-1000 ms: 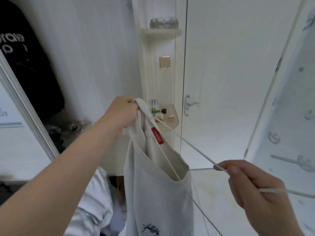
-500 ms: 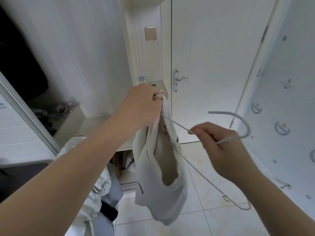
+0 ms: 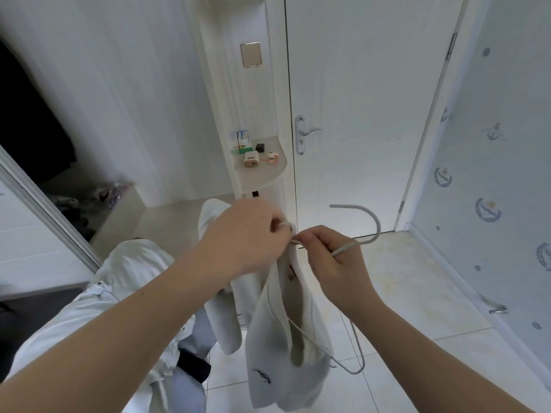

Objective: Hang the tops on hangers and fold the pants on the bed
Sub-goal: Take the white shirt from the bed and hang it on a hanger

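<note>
A white top (image 3: 286, 362) with a small dark print hangs in front of me above the tiled floor. My left hand (image 3: 244, 236) grips its upper edge at the strap. My right hand (image 3: 331, 263) pinches the neck of a thin white wire hanger (image 3: 369, 225), whose hook curves up to the right. One hanger arm runs down inside the top; the other ends beside it at the lower right. Both hands almost touch at the top's opening.
More white and pale grey clothes (image 3: 128, 293) lie heaped at the lower left. A closed white door (image 3: 357, 114) is ahead, with a small corner shelf (image 3: 259, 171) holding several small items. A wardrobe opening (image 3: 35, 114) is on the left, a patterned wall (image 3: 492, 174) on the right.
My view tilted downward. My hands came closer together, the right hand bringing the hanger's neck up to the top's opening; the top now hangs lower in the frame.
</note>
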